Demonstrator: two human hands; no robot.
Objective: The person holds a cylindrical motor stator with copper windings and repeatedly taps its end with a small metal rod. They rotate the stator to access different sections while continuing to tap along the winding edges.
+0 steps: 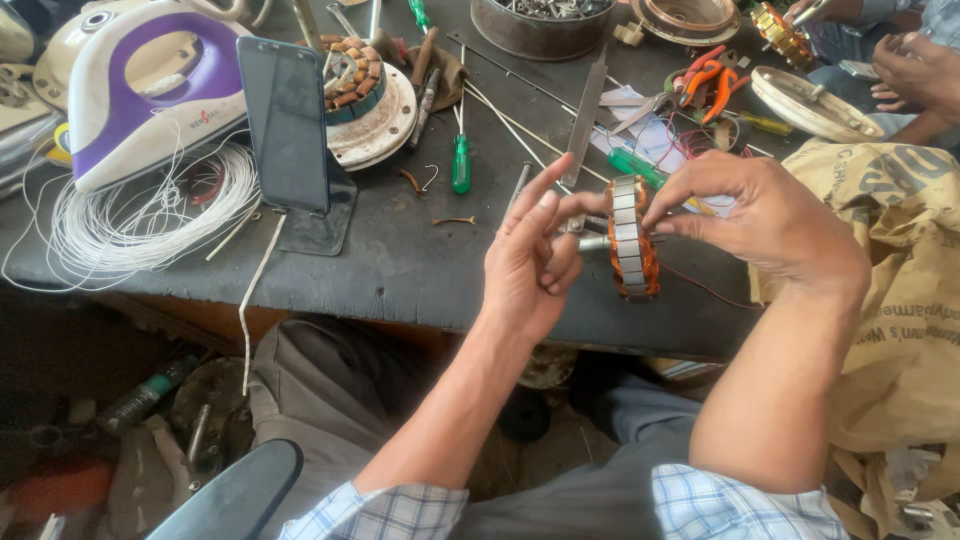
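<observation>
Head view: your right hand [770,225] gripped a wound stator [634,237], copper coils and grey steel laminations, held edge-on above the dark tabletop's [400,265] near edge. Your left hand [533,258] was open, fingers spread, fingertips touching the stator's left side. Green-handled screwdriver [461,163] lay beyond; a phone on its stand [288,125] stood upright left, beside white wire coil [150,210]. Burlap sack [900,280] lay right.

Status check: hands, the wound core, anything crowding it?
Right hand pinching stator upright above bench edge. Left hand fingers spread, touching its near side. Green screwdriver and flat file lie behind, apart.
</observation>
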